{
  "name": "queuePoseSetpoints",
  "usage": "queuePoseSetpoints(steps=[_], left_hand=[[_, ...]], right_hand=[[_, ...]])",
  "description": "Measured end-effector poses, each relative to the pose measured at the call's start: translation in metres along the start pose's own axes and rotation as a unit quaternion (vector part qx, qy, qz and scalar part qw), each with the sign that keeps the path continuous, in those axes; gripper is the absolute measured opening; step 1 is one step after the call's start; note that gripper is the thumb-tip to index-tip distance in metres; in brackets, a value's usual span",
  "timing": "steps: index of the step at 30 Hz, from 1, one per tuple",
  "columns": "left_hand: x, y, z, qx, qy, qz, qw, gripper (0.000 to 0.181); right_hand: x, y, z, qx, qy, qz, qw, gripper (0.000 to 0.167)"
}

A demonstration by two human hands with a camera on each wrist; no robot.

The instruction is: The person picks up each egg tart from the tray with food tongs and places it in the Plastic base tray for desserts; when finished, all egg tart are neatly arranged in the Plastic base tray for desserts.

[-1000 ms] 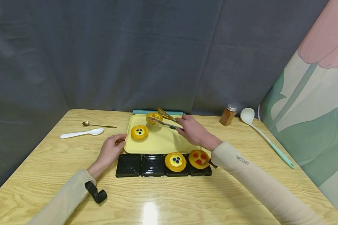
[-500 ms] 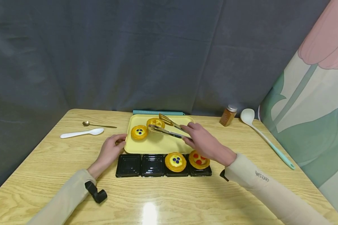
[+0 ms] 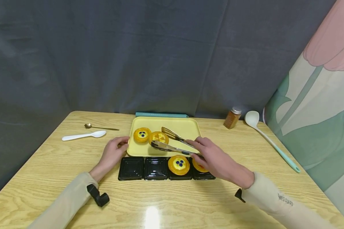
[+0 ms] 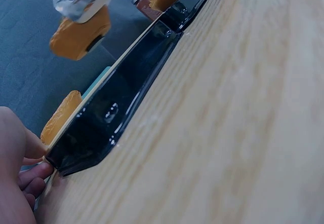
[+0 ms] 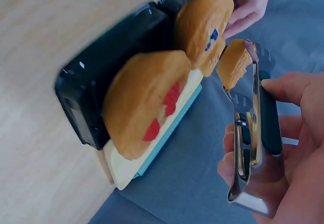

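Observation:
My left hand pinches the left edge of the yellow tray with thumb and curled fingers. My right hand grips metal food tongs with dark grip pads. Between the tongs' ends is a tart with yellow wedge-shaped topping, raised off the tray, as the left wrist view shows. Left of it, a blueberry tart lies on the tray. In front stands a row of black square plastic trays. Another blueberry tart sits in the third; a strawberry tart, partly behind my right hand, in the fourth.
A white spoon and a thin brass-coloured spoon lie at the left. Behind the tray is a teal strip. At the right stand a spice jar and a long ladle. A dark curtain hangs behind the table.
The tongs have taken hold of the wedge-topped tart and lifted it from the tray's back. My right hand has moved toward me and right with it. My left hand stays put.

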State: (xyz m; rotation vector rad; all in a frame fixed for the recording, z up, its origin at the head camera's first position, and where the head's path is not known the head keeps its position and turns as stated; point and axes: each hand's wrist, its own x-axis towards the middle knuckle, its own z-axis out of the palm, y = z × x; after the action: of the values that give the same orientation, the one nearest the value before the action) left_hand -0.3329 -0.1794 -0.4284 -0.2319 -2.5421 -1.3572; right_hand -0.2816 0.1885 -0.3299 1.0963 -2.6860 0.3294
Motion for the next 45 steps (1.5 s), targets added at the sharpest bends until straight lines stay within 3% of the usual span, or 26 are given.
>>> queuePoseSetpoints(steps=[14,27,45], left_hand=[[0.001,-0.001,0.0,0.002,0.0,-0.002,1.0,0.036],[0.001,-0.002,0.0,0.001,-0.001,-0.003,1.0,0.035],[0.001,0.0,-0.001,0.0,0.0,-0.003,1.0,0.035]], right_hand=[[-0.025,-0.014,0.003,-0.006,-0.021,-0.035,0.9991,0.044],[-0.033,-0.017,0.005,-0.007,-0.014,-0.067,0.9976,0.044],[-0.035,-0.014,-0.001,0.014,-0.03,-0.034,0.9989,0.046]])
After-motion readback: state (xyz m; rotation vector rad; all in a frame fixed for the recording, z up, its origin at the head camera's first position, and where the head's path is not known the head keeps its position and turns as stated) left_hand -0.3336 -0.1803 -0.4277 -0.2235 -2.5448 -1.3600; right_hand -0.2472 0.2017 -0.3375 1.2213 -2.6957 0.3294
